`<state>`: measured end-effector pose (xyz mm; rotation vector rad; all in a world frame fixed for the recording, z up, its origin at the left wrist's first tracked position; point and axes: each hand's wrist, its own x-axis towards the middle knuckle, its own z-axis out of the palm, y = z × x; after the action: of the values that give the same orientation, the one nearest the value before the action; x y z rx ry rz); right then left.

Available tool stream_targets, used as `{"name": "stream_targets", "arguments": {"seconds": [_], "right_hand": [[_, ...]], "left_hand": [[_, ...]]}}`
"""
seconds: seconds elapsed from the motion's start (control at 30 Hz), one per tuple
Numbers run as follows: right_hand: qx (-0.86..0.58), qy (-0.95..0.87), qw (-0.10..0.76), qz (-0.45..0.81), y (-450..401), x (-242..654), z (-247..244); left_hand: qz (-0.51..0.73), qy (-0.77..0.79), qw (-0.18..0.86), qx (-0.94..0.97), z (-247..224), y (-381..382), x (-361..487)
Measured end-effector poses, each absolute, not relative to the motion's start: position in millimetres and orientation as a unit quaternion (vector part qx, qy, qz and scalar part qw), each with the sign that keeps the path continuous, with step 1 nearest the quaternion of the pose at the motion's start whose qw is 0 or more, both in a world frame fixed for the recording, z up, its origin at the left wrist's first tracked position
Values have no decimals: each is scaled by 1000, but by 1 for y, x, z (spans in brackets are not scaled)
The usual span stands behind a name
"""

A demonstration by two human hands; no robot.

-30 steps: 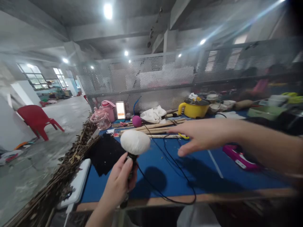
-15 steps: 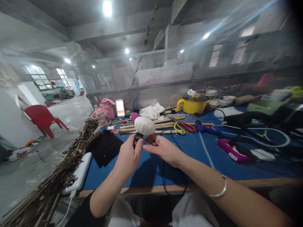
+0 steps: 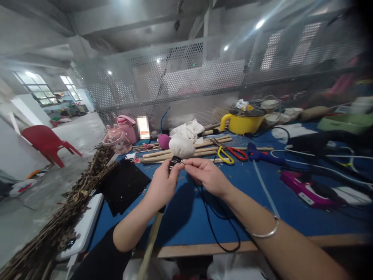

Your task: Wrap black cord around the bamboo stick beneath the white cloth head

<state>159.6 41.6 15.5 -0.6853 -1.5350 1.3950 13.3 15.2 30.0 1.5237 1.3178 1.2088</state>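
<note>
My left hand (image 3: 163, 182) is wrapped round the neck of a stick with a rounded white cloth head (image 3: 182, 146). Black cord winding (image 3: 175, 159) covers the neck just under the head. Below my left wrist the pale wooden shaft (image 3: 151, 241) slants down past the table edge. My right hand (image 3: 208, 175) pinches a thin black cord (image 3: 208, 210) close to the winding, and the loose length hangs in a loop over the table front. Behind the white head sits a purple ball (image 3: 164, 141).
Wooden sticks (image 3: 157, 154), yellow-handled scissors (image 3: 225, 156) and red-handled scissors (image 3: 237, 154) lie beyond my hands. A yellow pot (image 3: 246, 122) and magenta power strip (image 3: 305, 190) are to the right. Black cloth (image 3: 125, 186), a white power bank (image 3: 84, 225) and dried stems (image 3: 78, 194) lie left.
The white-headed stick has turned, and its shaft now shows below my left wrist. My right fingers have closed into a pinch on the cord. The whole view has shifted a little.
</note>
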Motion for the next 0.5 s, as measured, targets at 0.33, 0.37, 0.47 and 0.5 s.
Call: {"name": "stream_targets", "arguments": {"seconds": [0.33, 0.37, 0.47, 0.5], "right_hand": [[-347, -673, 468, 455, 46, 168, 7], [-350, -674, 463, 458, 47, 167, 5], [-360, -670, 449, 469, 51, 167, 1], [-364, -666, 446, 474, 52, 167, 0]], "left_hand": [[457, 522, 380, 612, 11, 24, 11], [460, 516, 408, 597, 9, 24, 10], [460, 484, 495, 556, 8, 23, 8], [460, 473, 518, 544, 8, 22, 8]]}}
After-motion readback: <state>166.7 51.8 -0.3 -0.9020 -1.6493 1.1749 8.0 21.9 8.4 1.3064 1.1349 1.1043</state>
